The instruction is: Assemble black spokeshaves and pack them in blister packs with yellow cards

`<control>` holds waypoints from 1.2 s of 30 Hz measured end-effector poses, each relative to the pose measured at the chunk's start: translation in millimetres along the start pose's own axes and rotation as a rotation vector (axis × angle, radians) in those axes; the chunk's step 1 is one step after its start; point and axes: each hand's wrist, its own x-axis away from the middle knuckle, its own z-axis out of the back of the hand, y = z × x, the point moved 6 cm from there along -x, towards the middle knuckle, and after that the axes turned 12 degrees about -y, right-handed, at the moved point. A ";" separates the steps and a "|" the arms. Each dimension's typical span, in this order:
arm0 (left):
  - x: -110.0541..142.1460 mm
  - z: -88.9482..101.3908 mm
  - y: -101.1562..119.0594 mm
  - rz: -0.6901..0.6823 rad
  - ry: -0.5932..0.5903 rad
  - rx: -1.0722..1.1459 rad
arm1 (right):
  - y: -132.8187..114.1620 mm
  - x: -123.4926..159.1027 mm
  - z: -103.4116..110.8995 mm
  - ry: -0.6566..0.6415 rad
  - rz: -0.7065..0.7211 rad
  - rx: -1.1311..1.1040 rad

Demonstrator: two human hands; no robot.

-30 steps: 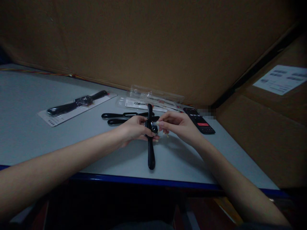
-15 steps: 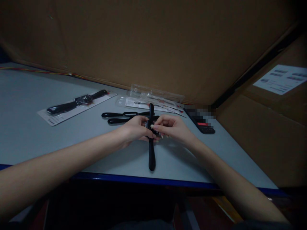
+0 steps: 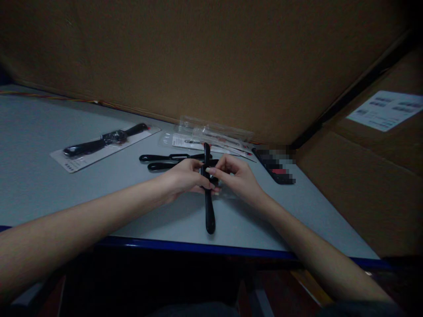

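Pale table (image 3: 246, 231) is lying beneath the black double-handled tool (image 3: 209, 207); left hand (image 3: 189, 177) is gripping its middle, right hand (image 3: 238, 178) is working there, hold unclear. Apparently adjusting; next move seemingly calling for steadiness.

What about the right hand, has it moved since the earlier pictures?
Yes: judged against the stationary smartphone, the right hand has shifted slightly left, away from it.

Probably a workshop or packing station: a blue-edged bench (image 3: 33, 176) beneath the hands (image 3: 187, 175), a cardboard wall (image 3: 198, 66) beyond them, labelled cardboard (image 3: 385, 110) to their right, a carded package (image 3: 114, 137) left.
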 end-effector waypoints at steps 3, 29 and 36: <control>-1.1 0.5 -1.8 -0.003 -0.021 0.013 | 0.1 0.6 -1.3 0.009 0.023 0.117; 1.3 -3.1 0.9 0.005 0.004 -0.030 | -6.3 1.3 -2.8 -0.037 -0.031 0.089; 0.5 -1.8 0.0 -0.010 -0.009 0.010 | -3.1 0.0 -12.0 -0.171 -0.066 -0.270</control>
